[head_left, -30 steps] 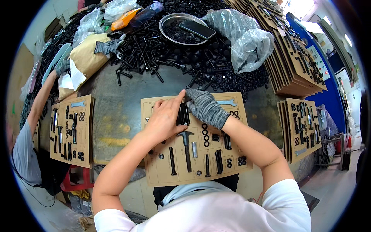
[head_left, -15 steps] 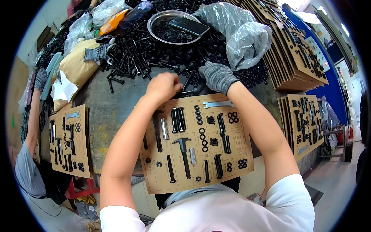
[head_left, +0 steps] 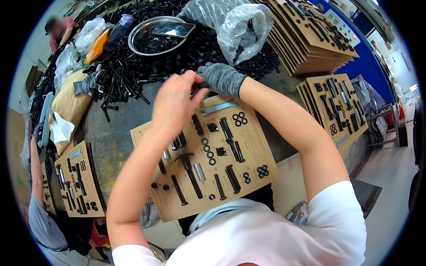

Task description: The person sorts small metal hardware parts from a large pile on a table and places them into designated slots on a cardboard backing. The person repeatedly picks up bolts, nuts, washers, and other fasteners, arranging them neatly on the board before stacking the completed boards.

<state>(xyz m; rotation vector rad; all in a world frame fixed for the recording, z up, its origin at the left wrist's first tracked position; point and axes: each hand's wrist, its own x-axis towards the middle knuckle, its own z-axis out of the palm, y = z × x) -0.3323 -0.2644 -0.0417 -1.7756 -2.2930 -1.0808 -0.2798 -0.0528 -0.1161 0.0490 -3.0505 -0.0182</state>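
Note:
My bare left hand meets my right hand, which wears a grey knit glove, above the far edge of a brown cardboard board. Thumb and fingers of the left hand close around a small black part whose kind I cannot make out. The gloved fingers are bent against the same spot, and their tips are partly hidden. On the board are a wrench, a black T-shaped piece, a silver sleeve, black bolts, rings and nuts. My left forearm covers the board's upper left.
Loose black bolts heap across the table's far side, around a metal bowl with a phone on it. Plastic bags lie there. Filled boards stack at right and left. A co-worker's arm is at far left.
My left hand has come over to my right hand, and the two now meet at a small black part. The whole view has turned, and the board appears more tilted.

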